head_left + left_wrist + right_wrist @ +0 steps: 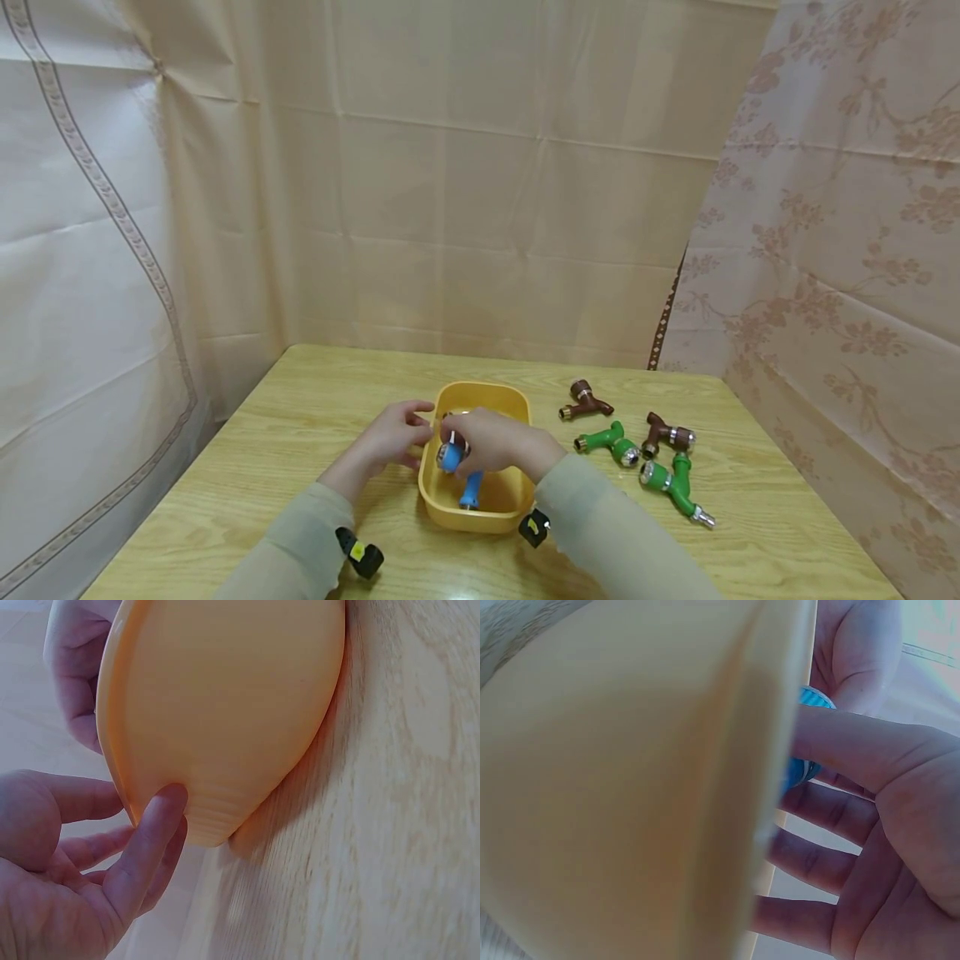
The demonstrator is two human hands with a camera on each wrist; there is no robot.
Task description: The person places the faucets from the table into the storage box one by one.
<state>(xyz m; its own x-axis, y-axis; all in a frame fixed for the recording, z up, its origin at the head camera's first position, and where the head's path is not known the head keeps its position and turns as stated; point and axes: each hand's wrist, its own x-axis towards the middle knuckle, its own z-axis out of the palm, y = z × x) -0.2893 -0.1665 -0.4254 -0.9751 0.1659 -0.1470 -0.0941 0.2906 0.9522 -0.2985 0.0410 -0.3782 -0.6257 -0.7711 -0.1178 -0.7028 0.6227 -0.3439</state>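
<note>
A yellow plastic basin stands on the table, with blue plastic tap parts inside it. My right hand reaches over the basin and grips a blue tap between thumb and fingers. Lower in the basin lies a blue tap piece with a metal end; whether both belong to one tap is hidden by the hand. In the right wrist view, the basin wall covers most of the blue tap. My left hand is at the basin's left side, its fingers extended beside the rim and outer wall.
Right of the basin lie two brown taps and two green taps, one nearer the basin, the other with a metal nozzle. Beige curtains hang behind the wooden table.
</note>
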